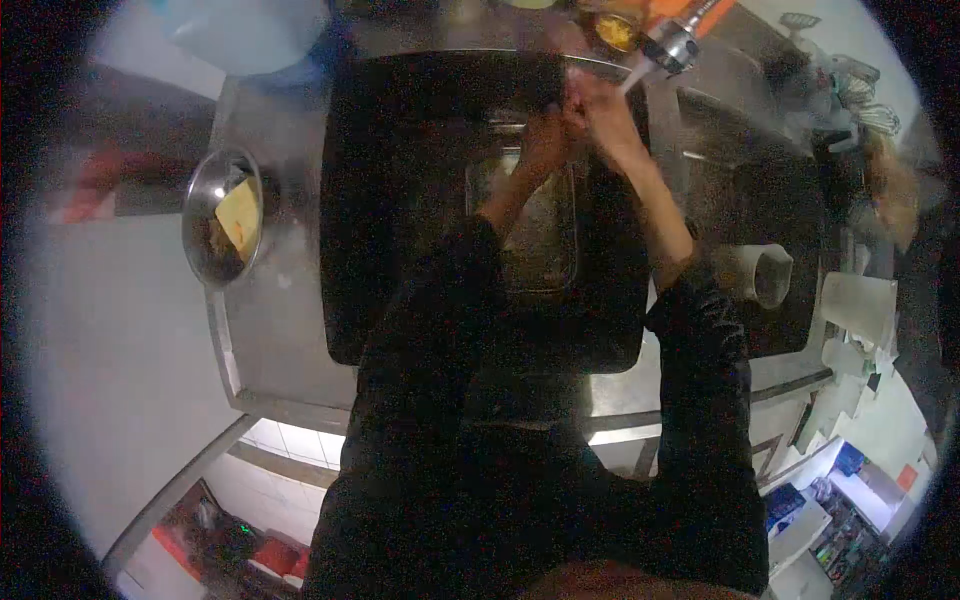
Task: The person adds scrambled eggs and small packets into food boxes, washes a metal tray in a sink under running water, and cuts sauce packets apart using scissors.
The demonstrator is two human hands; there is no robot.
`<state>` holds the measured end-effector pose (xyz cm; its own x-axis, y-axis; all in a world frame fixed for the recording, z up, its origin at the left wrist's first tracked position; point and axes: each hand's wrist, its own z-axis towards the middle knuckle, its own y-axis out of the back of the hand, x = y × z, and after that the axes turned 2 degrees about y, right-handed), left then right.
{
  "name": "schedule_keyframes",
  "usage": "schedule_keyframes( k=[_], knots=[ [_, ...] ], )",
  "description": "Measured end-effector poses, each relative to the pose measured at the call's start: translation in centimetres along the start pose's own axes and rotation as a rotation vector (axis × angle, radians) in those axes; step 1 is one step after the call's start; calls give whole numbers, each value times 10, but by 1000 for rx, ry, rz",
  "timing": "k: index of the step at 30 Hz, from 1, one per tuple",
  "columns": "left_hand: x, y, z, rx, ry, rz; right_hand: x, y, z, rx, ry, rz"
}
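My left hand [548, 142] and my right hand [606, 112] are close together over the far part of the dark sink basin [400, 140]. Their fingers are blurred and overlap, so what they hold, if anything, does not show. Just right of my right hand is the metal tap head [672, 48], with a pale stream of water [637, 76] coming down from it. Below my hands, a rectangular see-through or metal container [530, 265] lies in the basin, partly covered by my left forearm.
On the left counter stands a metal bowl [195, 215] with a flat yellow piece [238, 215] inside. A white jug [768, 275] is in the right-hand basin. A small bowl of yellow bits [614, 34] sits behind the tap. Whisks [876, 118] are at far right.
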<state>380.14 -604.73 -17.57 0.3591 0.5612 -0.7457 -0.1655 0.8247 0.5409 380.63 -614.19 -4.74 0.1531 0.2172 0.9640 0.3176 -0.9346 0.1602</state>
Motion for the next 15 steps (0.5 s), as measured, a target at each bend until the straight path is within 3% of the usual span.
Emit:
schedule_keyframes(
  k=[1,3,4,6,8,12,13,15],
  knots=[
    [-5,3,6,90,289,-135,-7,5,4,-81,170,157],
    [-7,-7,9,184,573,-263,-17,25,18,-200,437,343],
    [15,-40,10,87,534,-182,-10,25,17,-202,448,348],
    [21,-43,20,-17,483,-93,9,10,4,-153,500,-245],
    [13,-33,27,19,374,-137,14,-2,-10,-73,539,-196],
    [-52,20,35,97,187,-248,-1,38,6,-305,743,-406],
    [-83,49,34,206,342,-415,-8,65,24,-395,802,-537],
    [-105,77,23,235,380,-397,-25,109,49,-525,875,-720]
  ],
)
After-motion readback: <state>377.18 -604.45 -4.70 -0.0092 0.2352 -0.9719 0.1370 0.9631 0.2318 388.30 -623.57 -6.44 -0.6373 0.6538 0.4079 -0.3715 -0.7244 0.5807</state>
